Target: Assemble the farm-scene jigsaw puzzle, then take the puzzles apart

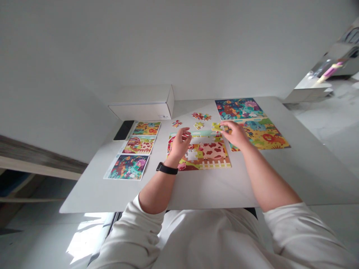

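Observation:
A farm jigsaw puzzle lies partly put together in front of me, with gaps along its upper part and left of the middle. Over its left side hovers my left hand, fingers loosely curved and apart, with nothing visible in them. At the puzzle's upper right, my right hand pinches a yellow-green puzzle piece. Loose on the table behind the puzzle are a yellow-green piece, a red and white piece and a small heap of red and orange pieces.
Two finished puzzles, a dark blue one and a yellow one with a lion, lie at the right. On the left are a sheet with three pictures and a black phone. A white box stands against the wall.

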The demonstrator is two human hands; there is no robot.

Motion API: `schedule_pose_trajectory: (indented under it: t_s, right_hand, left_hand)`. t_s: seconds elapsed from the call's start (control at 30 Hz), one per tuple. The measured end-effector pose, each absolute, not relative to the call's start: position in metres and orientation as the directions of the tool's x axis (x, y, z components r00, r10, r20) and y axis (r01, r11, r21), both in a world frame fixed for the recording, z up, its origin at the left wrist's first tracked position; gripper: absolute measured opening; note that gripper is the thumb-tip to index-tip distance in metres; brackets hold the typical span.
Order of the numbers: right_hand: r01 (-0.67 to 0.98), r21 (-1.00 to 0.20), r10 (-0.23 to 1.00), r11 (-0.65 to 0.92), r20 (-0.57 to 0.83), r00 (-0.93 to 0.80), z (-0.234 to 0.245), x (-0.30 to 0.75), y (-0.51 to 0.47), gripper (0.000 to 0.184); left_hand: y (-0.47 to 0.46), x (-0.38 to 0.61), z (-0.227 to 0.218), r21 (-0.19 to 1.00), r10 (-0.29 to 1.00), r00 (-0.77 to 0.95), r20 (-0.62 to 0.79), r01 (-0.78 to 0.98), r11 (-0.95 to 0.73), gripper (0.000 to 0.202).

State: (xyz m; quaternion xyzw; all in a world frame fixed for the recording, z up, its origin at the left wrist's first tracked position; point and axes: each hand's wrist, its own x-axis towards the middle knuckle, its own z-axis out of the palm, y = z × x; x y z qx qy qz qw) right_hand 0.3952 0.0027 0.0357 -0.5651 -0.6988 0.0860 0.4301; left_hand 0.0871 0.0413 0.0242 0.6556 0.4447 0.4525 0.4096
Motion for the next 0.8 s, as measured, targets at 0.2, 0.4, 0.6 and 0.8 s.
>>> schedule_pose_trajectory:
  t_s: [0.2,0.4,0.6,0.8]
  right_hand:
    - [0.74,-0.564,0.909,0.365,0.387,-0.154,0.022,0.377,0.004,0.028]
    - [0.791,-0.479,0.91,0.381,0.345,-0.23,0.017,0.371,0.004,0.031]
    - [0.819,-0.432,0.912,0.379,0.323,-0.252,0.016,0.369,0.004,0.025]
    - [0.84,-0.4,0.916,0.366,0.311,-0.252,0.015,0.368,0.003,0.024]
  left_hand:
    - [0.036,0.088,0.025,0.896,0.93,0.273,0.247,0.302,-0.327,0.037]
    - [0.027,0.091,0.027,0.705,0.793,0.469,0.387,0.404,-0.583,0.032]
    - [0.013,0.099,0.023,0.407,0.646,0.685,0.336,0.513,-0.756,0.043]
    - [0.005,0.11,0.016,0.313,0.636,0.739,0.223,0.564,-0.764,0.048]
